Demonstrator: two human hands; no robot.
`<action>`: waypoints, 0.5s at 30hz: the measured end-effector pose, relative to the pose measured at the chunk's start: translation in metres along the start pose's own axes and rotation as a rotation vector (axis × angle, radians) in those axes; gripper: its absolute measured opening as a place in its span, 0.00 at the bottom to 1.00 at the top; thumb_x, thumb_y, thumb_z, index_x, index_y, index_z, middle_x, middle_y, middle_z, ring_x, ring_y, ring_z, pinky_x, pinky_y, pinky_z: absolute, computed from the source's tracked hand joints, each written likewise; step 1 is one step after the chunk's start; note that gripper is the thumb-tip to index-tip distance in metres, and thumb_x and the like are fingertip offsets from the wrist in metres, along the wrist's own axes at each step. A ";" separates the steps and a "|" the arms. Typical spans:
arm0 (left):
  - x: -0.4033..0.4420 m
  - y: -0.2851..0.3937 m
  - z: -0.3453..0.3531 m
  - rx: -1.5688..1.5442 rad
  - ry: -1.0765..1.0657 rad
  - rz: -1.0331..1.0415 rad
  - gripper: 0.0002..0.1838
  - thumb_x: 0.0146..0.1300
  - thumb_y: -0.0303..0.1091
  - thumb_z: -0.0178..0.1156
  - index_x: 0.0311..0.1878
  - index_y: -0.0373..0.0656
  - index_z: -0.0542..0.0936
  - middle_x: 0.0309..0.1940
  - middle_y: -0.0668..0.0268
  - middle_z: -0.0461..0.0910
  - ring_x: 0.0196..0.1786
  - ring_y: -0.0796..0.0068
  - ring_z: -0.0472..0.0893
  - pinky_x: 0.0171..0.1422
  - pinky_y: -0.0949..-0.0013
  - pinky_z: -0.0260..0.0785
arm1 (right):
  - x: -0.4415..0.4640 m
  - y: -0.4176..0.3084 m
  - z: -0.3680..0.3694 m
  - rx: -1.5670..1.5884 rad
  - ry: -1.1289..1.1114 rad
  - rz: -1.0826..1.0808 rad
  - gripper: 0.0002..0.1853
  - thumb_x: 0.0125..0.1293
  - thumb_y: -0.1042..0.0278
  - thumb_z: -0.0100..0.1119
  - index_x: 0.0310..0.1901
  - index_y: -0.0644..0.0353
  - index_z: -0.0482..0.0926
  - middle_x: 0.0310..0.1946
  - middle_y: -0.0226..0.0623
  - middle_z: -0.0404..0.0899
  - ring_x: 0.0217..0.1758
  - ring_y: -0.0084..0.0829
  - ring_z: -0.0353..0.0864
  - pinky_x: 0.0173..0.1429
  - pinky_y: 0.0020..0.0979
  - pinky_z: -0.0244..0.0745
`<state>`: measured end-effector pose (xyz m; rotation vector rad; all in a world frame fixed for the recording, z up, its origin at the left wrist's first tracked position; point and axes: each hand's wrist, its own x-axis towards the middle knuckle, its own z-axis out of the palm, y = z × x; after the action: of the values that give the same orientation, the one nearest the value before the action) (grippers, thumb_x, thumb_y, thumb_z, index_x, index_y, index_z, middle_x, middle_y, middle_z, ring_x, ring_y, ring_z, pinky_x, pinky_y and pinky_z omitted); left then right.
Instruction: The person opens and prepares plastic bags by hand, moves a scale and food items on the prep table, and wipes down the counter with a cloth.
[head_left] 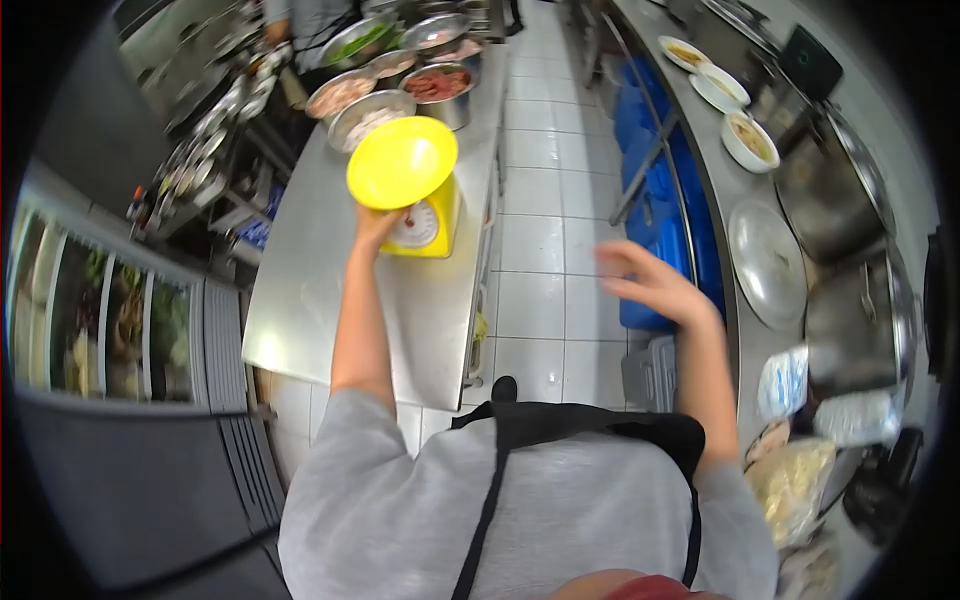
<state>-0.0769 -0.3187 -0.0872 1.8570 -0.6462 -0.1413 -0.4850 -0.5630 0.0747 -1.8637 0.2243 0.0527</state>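
Note:
My left hand (376, 226) reaches over the steel table and grips the near lower edge of a yellow bowl (402, 163). The bowl tilts toward me and its inside looks bare. Right below it stands a yellow kitchen scale (440, 225) with a round white dial, partly covered by the bowl and my fingers. Whether the bowl touches the scale's top is hidden. Over the aisle on the other side, my right hand (650, 283) hangs in the air, slightly blurred, fingers apart and holding nothing.
Metal bowls of raw meat (438, 84) and greens (358, 42) crowd the far end of the steel table (300, 290). Along the right counter are white bowls (750, 142), large pots (835, 190), a lid (767, 262) and plastic bags (790, 485). Blue bins (655, 250) line the aisle. Another person stands far left.

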 end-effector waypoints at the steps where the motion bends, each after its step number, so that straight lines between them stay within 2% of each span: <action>1: -0.015 0.050 -0.006 -0.088 -0.134 -0.092 0.29 0.44 0.37 0.70 0.51 0.39 0.73 0.49 0.61 0.75 0.51 0.68 0.74 0.55 0.68 0.65 | 0.047 0.011 0.015 -0.066 -0.034 0.028 0.34 0.58 0.57 0.60 0.62 0.60 0.60 0.61 0.42 0.62 0.63 0.37 0.64 0.64 0.36 0.60; 2: -0.011 0.032 -0.006 -0.050 -0.103 -0.088 0.27 0.47 0.37 0.68 0.51 0.39 0.74 0.48 0.63 0.77 0.51 0.71 0.74 0.55 0.69 0.64 | 0.090 0.019 0.032 -0.079 -0.025 0.073 0.39 0.56 0.50 0.61 0.65 0.58 0.55 0.64 0.44 0.57 0.67 0.40 0.58 0.66 0.38 0.57; 3: -0.013 0.037 -0.011 0.005 -0.200 -0.171 0.27 0.55 0.43 0.62 0.56 0.41 0.71 0.51 0.65 0.74 0.53 0.72 0.72 0.56 0.69 0.63 | 0.126 0.019 0.049 -0.007 0.004 0.109 0.46 0.53 0.44 0.62 0.67 0.56 0.50 0.66 0.49 0.53 0.68 0.43 0.55 0.67 0.39 0.54; 4: -0.010 0.028 -0.012 -0.004 -0.212 -0.244 0.28 0.57 0.45 0.61 0.57 0.41 0.70 0.53 0.65 0.72 0.55 0.72 0.70 0.58 0.69 0.62 | 0.150 0.006 0.061 0.174 -0.047 0.030 0.51 0.50 0.40 0.63 0.68 0.58 0.46 0.66 0.53 0.50 0.69 0.45 0.51 0.68 0.39 0.52; 6: -0.010 0.007 -0.011 -0.163 -0.260 -0.229 0.31 0.59 0.46 0.59 0.61 0.41 0.64 0.58 0.64 0.67 0.59 0.71 0.67 0.61 0.68 0.58 | 0.227 0.051 0.100 -0.033 0.170 -0.039 0.57 0.46 0.36 0.64 0.67 0.66 0.44 0.67 0.58 0.45 0.71 0.48 0.45 0.71 0.38 0.45; 7: -0.016 0.016 -0.007 -0.188 -0.239 -0.212 0.29 0.58 0.44 0.59 0.59 0.39 0.67 0.56 0.62 0.69 0.57 0.70 0.68 0.60 0.68 0.60 | 0.246 0.054 0.116 0.023 0.194 -0.077 0.59 0.45 0.35 0.63 0.67 0.65 0.41 0.67 0.59 0.41 0.72 0.48 0.41 0.72 0.37 0.43; 9: -0.031 0.029 0.005 -0.214 -0.239 -0.186 0.27 0.58 0.43 0.59 0.56 0.37 0.69 0.55 0.60 0.70 0.56 0.69 0.69 0.59 0.68 0.61 | 0.276 0.069 0.153 -0.009 0.337 -0.237 0.61 0.44 0.37 0.65 0.68 0.64 0.38 0.68 0.58 0.39 0.72 0.48 0.37 0.72 0.39 0.41; 10: -0.040 0.029 0.009 -0.220 -0.144 -0.171 0.26 0.58 0.40 0.60 0.56 0.36 0.69 0.54 0.59 0.70 0.56 0.69 0.69 0.59 0.68 0.61 | 0.268 0.065 0.160 -0.004 0.359 -0.232 0.61 0.44 0.37 0.65 0.68 0.64 0.38 0.68 0.58 0.39 0.72 0.48 0.37 0.72 0.39 0.41; 11: -0.049 0.029 0.013 -0.225 -0.044 -0.158 0.25 0.58 0.37 0.60 0.55 0.34 0.69 0.54 0.59 0.70 0.56 0.69 0.69 0.59 0.68 0.61 | 0.261 0.061 0.168 -0.038 0.390 -0.137 0.61 0.44 0.39 0.66 0.68 0.62 0.37 0.68 0.57 0.39 0.72 0.49 0.36 0.72 0.40 0.41; 12: -0.054 0.028 0.017 -0.224 -0.061 -0.150 0.25 0.58 0.37 0.60 0.55 0.34 0.69 0.54 0.59 0.70 0.56 0.69 0.69 0.59 0.68 0.61 | 0.255 0.058 0.170 -0.072 0.420 -0.044 0.61 0.44 0.42 0.68 0.68 0.61 0.35 0.68 0.56 0.38 0.72 0.50 0.35 0.72 0.42 0.41; 15: -0.074 0.031 0.034 -0.290 -0.046 -0.109 0.23 0.57 0.33 0.61 0.54 0.33 0.70 0.51 0.59 0.72 0.54 0.67 0.71 0.58 0.68 0.62 | 0.233 0.072 0.168 -0.017 0.484 -0.140 0.61 0.43 0.47 0.70 0.68 0.57 0.34 0.69 0.54 0.38 0.73 0.51 0.33 0.72 0.44 0.40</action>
<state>-0.1644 -0.3181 -0.0880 1.6119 -0.5254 -0.3326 -0.2564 -0.4538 -0.0783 -1.8809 0.4249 -0.4988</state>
